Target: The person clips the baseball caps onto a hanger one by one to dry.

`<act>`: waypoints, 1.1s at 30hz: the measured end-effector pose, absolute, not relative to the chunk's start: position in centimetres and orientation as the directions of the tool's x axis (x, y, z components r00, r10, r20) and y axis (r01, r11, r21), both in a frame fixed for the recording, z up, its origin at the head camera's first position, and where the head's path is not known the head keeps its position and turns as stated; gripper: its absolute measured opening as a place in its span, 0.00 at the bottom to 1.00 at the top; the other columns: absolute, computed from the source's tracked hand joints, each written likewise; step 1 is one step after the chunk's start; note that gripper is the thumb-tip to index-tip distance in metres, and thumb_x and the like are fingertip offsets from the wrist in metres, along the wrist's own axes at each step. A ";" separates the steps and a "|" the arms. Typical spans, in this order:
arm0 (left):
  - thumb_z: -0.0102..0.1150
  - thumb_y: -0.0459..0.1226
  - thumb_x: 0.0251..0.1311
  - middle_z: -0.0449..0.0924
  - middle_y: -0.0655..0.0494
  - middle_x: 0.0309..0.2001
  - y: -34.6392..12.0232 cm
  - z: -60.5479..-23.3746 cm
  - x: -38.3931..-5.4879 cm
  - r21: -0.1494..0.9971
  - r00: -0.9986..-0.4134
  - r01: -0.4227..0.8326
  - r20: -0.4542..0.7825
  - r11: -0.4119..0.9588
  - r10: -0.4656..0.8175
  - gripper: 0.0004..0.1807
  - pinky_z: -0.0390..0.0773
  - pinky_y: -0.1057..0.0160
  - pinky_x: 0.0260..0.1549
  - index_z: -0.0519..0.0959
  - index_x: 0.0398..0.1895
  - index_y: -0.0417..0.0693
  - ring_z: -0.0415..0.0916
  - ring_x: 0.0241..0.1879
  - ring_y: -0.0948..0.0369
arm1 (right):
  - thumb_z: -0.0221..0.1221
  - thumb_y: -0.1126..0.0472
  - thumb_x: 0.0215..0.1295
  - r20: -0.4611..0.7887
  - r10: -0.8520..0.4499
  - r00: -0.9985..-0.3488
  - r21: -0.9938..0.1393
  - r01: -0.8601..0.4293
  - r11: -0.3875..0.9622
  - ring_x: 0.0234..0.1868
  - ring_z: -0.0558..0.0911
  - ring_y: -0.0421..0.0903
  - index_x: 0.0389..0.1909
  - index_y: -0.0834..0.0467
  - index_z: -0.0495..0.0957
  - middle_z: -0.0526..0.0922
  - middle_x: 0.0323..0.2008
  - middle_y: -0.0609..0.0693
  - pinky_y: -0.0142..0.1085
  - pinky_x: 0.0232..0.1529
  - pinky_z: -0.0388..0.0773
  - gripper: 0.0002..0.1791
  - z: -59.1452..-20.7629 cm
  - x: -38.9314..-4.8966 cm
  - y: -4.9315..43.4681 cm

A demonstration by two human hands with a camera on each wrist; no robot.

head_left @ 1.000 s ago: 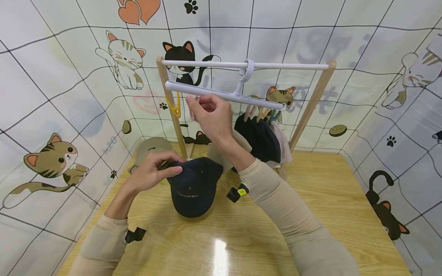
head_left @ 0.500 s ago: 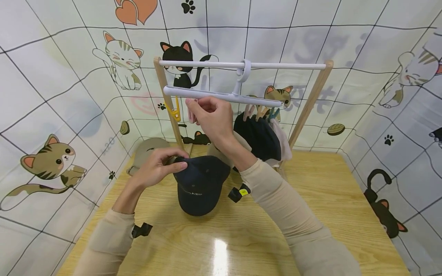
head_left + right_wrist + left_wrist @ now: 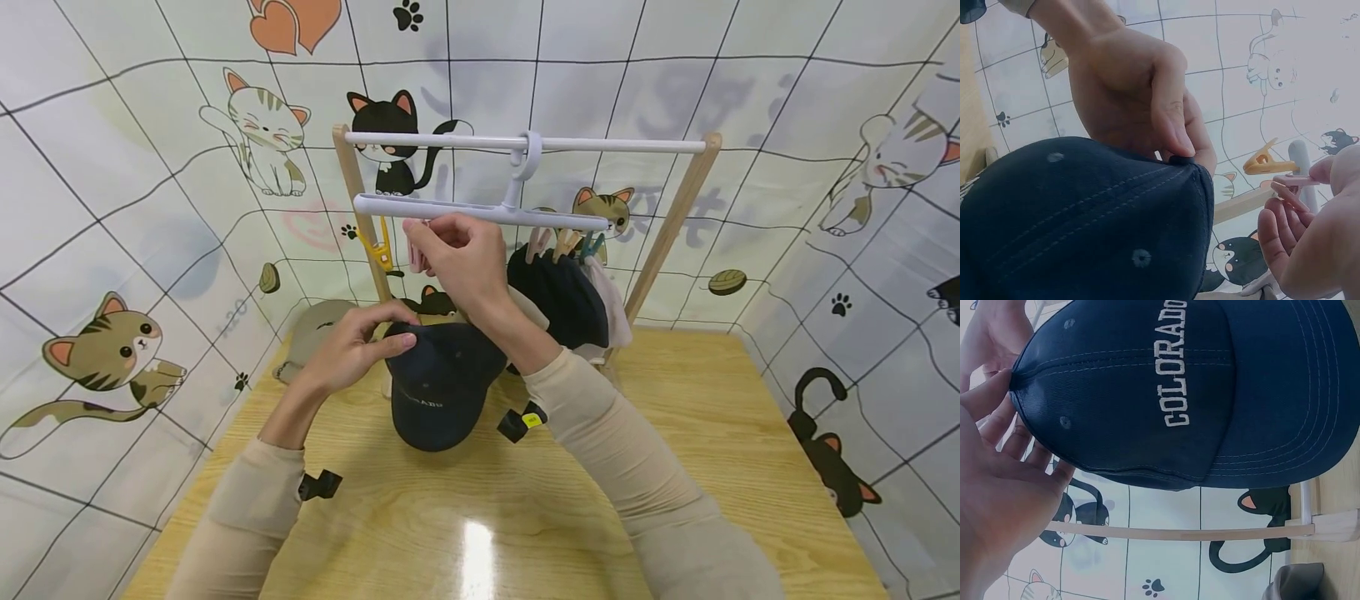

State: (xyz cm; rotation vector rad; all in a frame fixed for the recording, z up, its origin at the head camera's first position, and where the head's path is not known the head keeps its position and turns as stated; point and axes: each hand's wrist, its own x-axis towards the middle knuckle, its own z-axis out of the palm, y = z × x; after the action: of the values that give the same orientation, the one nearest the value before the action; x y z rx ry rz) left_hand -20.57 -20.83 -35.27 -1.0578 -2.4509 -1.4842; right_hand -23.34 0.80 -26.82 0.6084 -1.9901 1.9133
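Observation:
A navy baseball cap, lettered COLORADO, hangs brim-down from my left hand, which pinches the top of its crown between thumb and fingers. Just above it, my right hand pinches a pink clothespin beneath the bar of a lavender hanger. In the right wrist view the pink clothespin has its legs spread, near the pinched crown. To its left a yellow clothespin dangles from the same bar.
The hanger hooks onto the white rod of a wooden rack. Several clothespins hold a black cap and a pale pink cap at its right half. A beige cap lies on the table at left.
My left hand has brought the navy cap right and upward, closer to the pink clothespin. The hanger's left end has dipped, so its bar tilts less; my right hand keeps its pinch.

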 end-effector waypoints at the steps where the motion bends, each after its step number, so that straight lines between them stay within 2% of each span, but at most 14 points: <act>1: 0.62 0.30 0.80 0.89 0.50 0.51 -20.8 -35.3 -20.6 0.747 -0.759 0.597 0.407 0.293 0.508 0.09 0.81 0.63 0.58 0.88 0.55 0.46 0.82 0.54 0.63 | 0.71 0.54 0.78 0.502 -0.088 -0.860 -0.863 -0.505 0.013 0.28 0.89 0.48 0.40 0.62 0.92 0.90 0.27 0.53 0.37 0.35 0.88 0.13 -26.8 -23.3 0.8; 5: 0.64 0.30 0.79 0.89 0.49 0.53 -20.5 -35.1 -20.8 0.754 -0.771 0.587 0.408 0.295 0.489 0.09 0.80 0.67 0.60 0.88 0.56 0.44 0.82 0.56 0.64 | 0.71 0.54 0.78 0.501 -0.099 -0.860 -0.863 -0.505 0.015 0.30 0.90 0.53 0.41 0.62 0.92 0.90 0.27 0.54 0.36 0.35 0.88 0.13 -26.8 -23.4 1.0; 8: 0.65 0.31 0.79 0.89 0.49 0.53 -20.3 -34.9 -20.9 0.766 -0.783 0.570 0.397 0.298 0.479 0.09 0.80 0.67 0.60 0.88 0.56 0.44 0.83 0.56 0.64 | 0.70 0.55 0.79 0.498 -0.103 -0.861 -0.864 -0.503 0.026 0.30 0.90 0.51 0.42 0.62 0.92 0.91 0.29 0.55 0.35 0.36 0.88 0.13 -26.8 -23.4 1.1; 12: 0.68 0.32 0.79 0.90 0.50 0.54 -20.0 -34.6 -21.3 0.771 -0.802 0.551 0.382 0.321 0.459 0.09 0.81 0.68 0.60 0.89 0.56 0.45 0.84 0.57 0.64 | 0.70 0.54 0.79 0.492 -0.109 -0.864 -0.867 -0.498 0.033 0.28 0.89 0.45 0.43 0.62 0.92 0.91 0.30 0.56 0.48 0.41 0.93 0.13 -26.7 -23.3 1.2; 15: 0.71 0.33 0.77 0.91 0.51 0.54 -19.7 -34.5 -21.6 0.766 -0.811 0.548 0.387 0.338 0.438 0.10 0.81 0.69 0.62 0.89 0.56 0.46 0.84 0.58 0.67 | 0.70 0.54 0.79 0.487 -0.116 -0.865 -0.868 -0.494 0.040 0.29 0.89 0.45 0.43 0.62 0.92 0.91 0.30 0.55 0.52 0.43 0.92 0.13 -26.7 -23.2 1.3; 16: 0.72 0.32 0.76 0.91 0.50 0.54 -19.6 -34.5 -21.7 0.764 -0.810 0.551 0.396 0.335 0.432 0.10 0.81 0.69 0.62 0.89 0.56 0.45 0.84 0.58 0.67 | 0.70 0.54 0.79 0.486 -0.118 -0.866 -0.869 -0.493 0.043 0.29 0.89 0.45 0.43 0.61 0.92 0.91 0.30 0.54 0.52 0.43 0.92 0.13 -26.7 -23.2 1.4; 19: 0.73 0.32 0.73 0.91 0.49 0.52 -19.4 -34.5 -22.1 0.757 -0.804 0.567 0.422 0.326 0.418 0.11 0.81 0.69 0.60 0.89 0.55 0.42 0.84 0.56 0.68 | 0.70 0.53 0.79 0.483 -0.125 -0.867 -0.869 -0.492 0.049 0.30 0.89 0.47 0.43 0.61 0.92 0.91 0.30 0.53 0.41 0.39 0.90 0.13 -26.7 -23.1 1.5; 23: 0.75 0.31 0.71 0.91 0.53 0.50 -19.4 -34.5 -22.5 0.751 -0.796 0.583 0.452 0.310 0.403 0.12 0.82 0.67 0.58 0.88 0.54 0.39 0.85 0.54 0.69 | 0.70 0.54 0.79 0.485 -0.136 -0.864 -0.867 -0.496 0.051 0.31 0.89 0.48 0.42 0.60 0.92 0.90 0.29 0.52 0.37 0.38 0.88 0.13 -26.7 -23.0 1.7; 28: 0.75 0.32 0.71 0.90 0.67 0.48 -19.4 -34.3 -22.8 0.779 -0.815 0.551 0.423 0.300 0.397 0.13 0.83 0.67 0.56 0.88 0.56 0.38 0.86 0.53 0.68 | 0.71 0.54 0.78 0.480 -0.141 -0.866 -0.870 -0.491 0.056 0.32 0.89 0.51 0.42 0.60 0.92 0.90 0.29 0.52 0.39 0.38 0.89 0.13 -26.7 -23.0 1.8; 33: 0.72 0.29 0.73 0.89 0.71 0.49 -19.5 -34.0 -23.1 0.807 -0.830 0.514 0.383 0.291 0.404 0.13 0.84 0.70 0.50 0.87 0.58 0.36 0.87 0.52 0.68 | 0.70 0.55 0.78 0.468 -0.143 -0.872 -0.875 -0.480 0.062 0.33 0.89 0.53 0.43 0.61 0.92 0.90 0.30 0.53 0.37 0.38 0.88 0.12 -26.7 -22.9 2.0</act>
State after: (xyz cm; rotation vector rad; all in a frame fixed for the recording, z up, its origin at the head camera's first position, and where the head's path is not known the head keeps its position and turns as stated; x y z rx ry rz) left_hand -23.07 -19.51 -34.02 -0.8708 -2.4379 -1.5865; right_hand -22.89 1.99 -26.75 0.6314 -2.0835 1.8871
